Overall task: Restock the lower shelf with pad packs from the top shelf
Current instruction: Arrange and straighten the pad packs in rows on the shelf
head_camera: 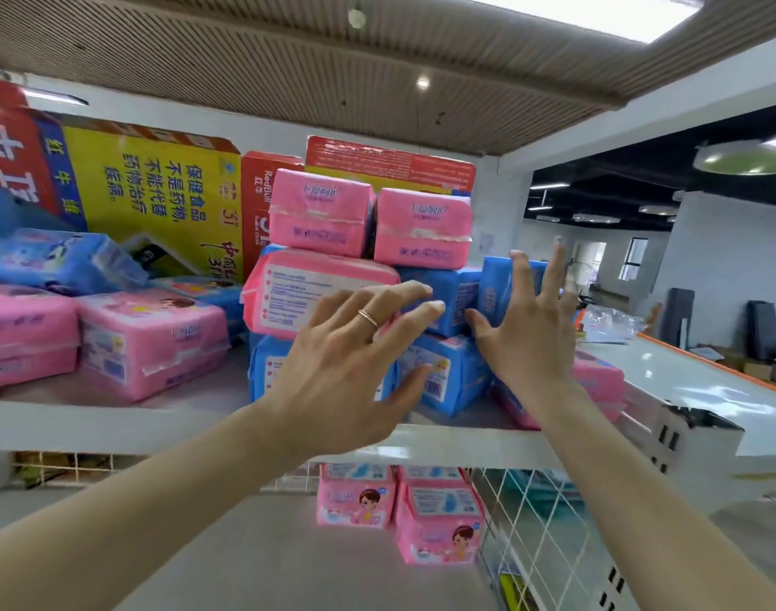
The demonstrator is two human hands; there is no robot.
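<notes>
- Two bare forearms reach up toward the stack of pad packs (324, 293). The left hand (346, 359), a ring (368, 318) on one finger, holds its fingers straight and spread in front of the stack's middle pink pack. The right hand (531, 328) is splayed wide at the stack's right side, beside an upright blue pack (494, 293). Neither hand grips anything, and whether any fingertip touches the wrapping cannot be told.
- Below the stack, the lower shelf (267, 557) carries just a few pink packs (439, 522), set against a wire mesh panel (536, 522). Restocking looks to be at an early stage, with room for many more.
- On the white top shelf (112, 427) the stack rises three layers high in pink and blue, with more packs lying loose to its left. Plenty remains to bring down.
- Behind the stack stand red and yellow drink cartons (157, 191).
- Right of the stack, a glossy white counter (708, 381) runs toward an open, office-like room.
- Above the stack hangs a ribbed ceiling (245, 59) with a bright light panel (597, 11).
</notes>
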